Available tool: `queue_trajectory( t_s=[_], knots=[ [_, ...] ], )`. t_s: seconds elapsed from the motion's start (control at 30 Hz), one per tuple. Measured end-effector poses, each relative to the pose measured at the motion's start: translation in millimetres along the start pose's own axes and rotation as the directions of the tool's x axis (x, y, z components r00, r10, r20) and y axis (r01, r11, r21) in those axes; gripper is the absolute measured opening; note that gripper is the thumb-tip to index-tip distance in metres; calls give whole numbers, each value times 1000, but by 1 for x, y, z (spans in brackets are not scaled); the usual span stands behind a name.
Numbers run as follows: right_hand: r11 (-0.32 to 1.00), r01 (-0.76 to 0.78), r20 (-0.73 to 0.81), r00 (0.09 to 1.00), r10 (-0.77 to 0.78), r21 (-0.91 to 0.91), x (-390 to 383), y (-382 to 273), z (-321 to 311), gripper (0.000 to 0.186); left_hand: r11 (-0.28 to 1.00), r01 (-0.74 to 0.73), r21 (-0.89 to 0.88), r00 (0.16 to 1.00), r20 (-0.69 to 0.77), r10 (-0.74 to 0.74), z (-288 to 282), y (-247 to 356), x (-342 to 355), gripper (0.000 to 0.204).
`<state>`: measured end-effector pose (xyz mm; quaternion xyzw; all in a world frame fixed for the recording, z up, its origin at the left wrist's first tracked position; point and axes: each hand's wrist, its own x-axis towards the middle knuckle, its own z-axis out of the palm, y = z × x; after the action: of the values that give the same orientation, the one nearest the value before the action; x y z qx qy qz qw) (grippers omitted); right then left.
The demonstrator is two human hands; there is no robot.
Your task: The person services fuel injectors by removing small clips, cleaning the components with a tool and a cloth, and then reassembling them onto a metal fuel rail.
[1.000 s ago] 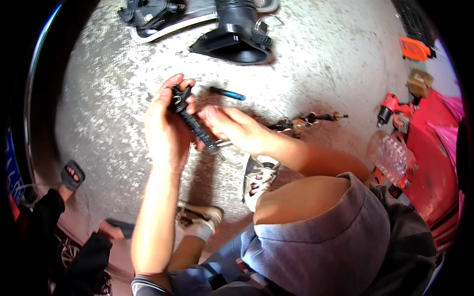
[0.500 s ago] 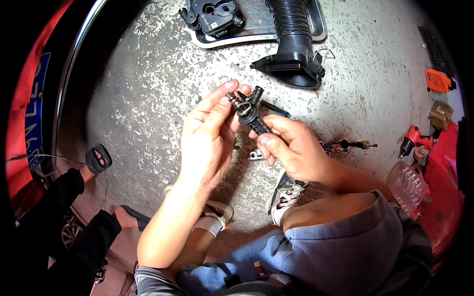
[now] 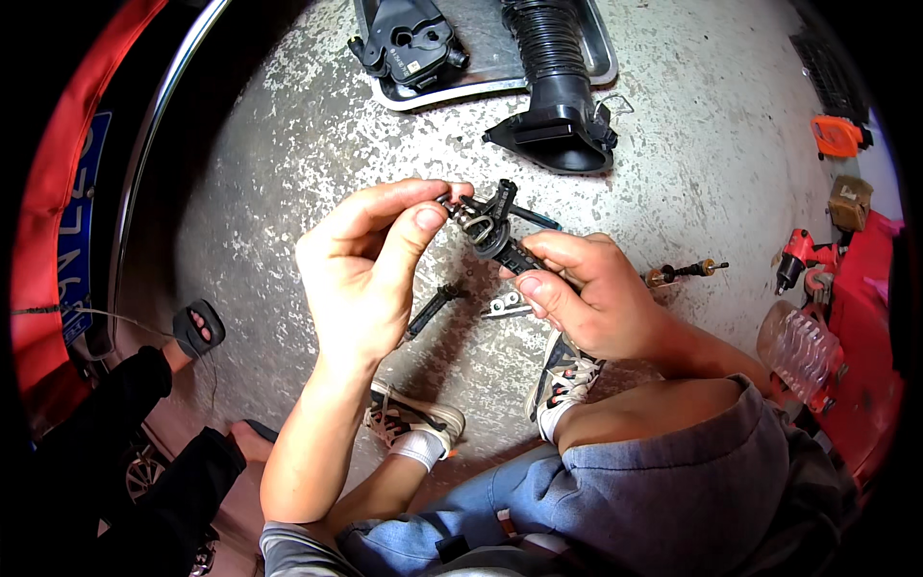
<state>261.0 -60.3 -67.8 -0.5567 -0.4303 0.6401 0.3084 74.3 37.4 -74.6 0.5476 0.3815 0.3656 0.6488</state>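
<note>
Over the mottled floor (image 3: pixel 260 183), my right hand (image 3: pixel 582 303) is closed round the lower body of a black plastic car part (image 3: pixel 495 231) with a metal clip. At that part's upper left end, my left hand (image 3: pixel 361 264) pinches a small metal piece (image 3: pixel 457 207) between thumb and forefinger. A black-and-teal pen-like tool (image 3: pixel 536 219) lies behind the held part. Under my hands are a narrow black piece (image 3: pixel 423 315) and a silver bracket (image 3: pixel 505 306).
Ahead, a metal tray (image 3: pixel 606 62) holds a black housing (image 3: pixel 413 43); a ribbed duct (image 3: pixel 548 125) rests over it. At right are metal-tipped parts (image 3: pixel 692 271), a red power tool (image 3: pixel 798 255), clear plastic (image 3: pixel 798 346). At left stand another person's sandalled foot (image 3: pixel 197 327) and red vehicle bodywork (image 3: pixel 48 288).
My left hand has shifted from cradling the black part to pinching the small piece at its end. My right hand now grips its lower body, angled further sideways.
</note>
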Motion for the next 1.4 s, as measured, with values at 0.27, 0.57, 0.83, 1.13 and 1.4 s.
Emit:
queue_trajectory(
  t_s=[0.27, 0.57, 0.83, 1.13, 1.4],
  knots=[
    [984, 136, -182, 971, -156, -118, -8, 8, 10, 12, 883, -325, 340, 945, 76, 318, 2, -3, -1, 18],
    [936, 126, -304, 924, -231, -330, -10, 12, 19, 15, 798, -329, 506, 927, 11, 375, 11, -21, -12, 18],
    [942, 73, -398, 894, -207, -326, -2, 4, 21, 15, 796, -367, 482, 896, -46, 441, 30, -41, -20, 16],
    [992, 121, -307, 944, -124, -28, -5, -1, 21, 11, 983, 75, -169, 994, -68, -88, 16, -3, -4, 26],
    [988, 151, -252, 956, -150, -17, -4, 7, 18, 11, 991, -130, -29, 986, 98, 133, 11, -6, 1, 18]
  ],
)
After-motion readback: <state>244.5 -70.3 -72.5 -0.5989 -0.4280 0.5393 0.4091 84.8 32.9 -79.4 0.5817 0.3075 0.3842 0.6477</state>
